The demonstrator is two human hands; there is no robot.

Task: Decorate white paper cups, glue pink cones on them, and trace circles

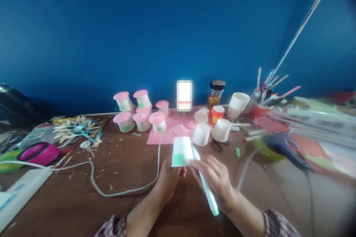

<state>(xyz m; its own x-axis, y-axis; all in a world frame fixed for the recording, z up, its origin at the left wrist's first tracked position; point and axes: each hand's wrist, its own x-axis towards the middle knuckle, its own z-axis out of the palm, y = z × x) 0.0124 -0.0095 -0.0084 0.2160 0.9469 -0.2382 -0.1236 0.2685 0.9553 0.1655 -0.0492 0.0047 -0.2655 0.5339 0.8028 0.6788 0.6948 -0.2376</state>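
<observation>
A white paper cup (pixel 185 147), upside down, has a green patch low on its side. My left hand (pixel 170 172) is closed on it from below, some fingers hidden inside or behind the cup. My right hand (pixel 215 177) grips a white marker (pixel 207 190) with a green end, its upper end beside the cup's right wall. Its fingertips touch the cup's lower right edge. Just beyond stand more upturned white paper cups (pixel 201 134). A small green marker cap (pixel 237 152) lies on the table to the right.
Several cups with pink tops (pixel 157 117) stand behind left, some stacked. A pink sheet (pixel 155 135), a glass jar (pixel 214 94) and a red cup (pixel 217 114) are at the back. A white cable (pixel 111 194) crosses the brown table. A blue glue gun (pixel 289 150) lies right.
</observation>
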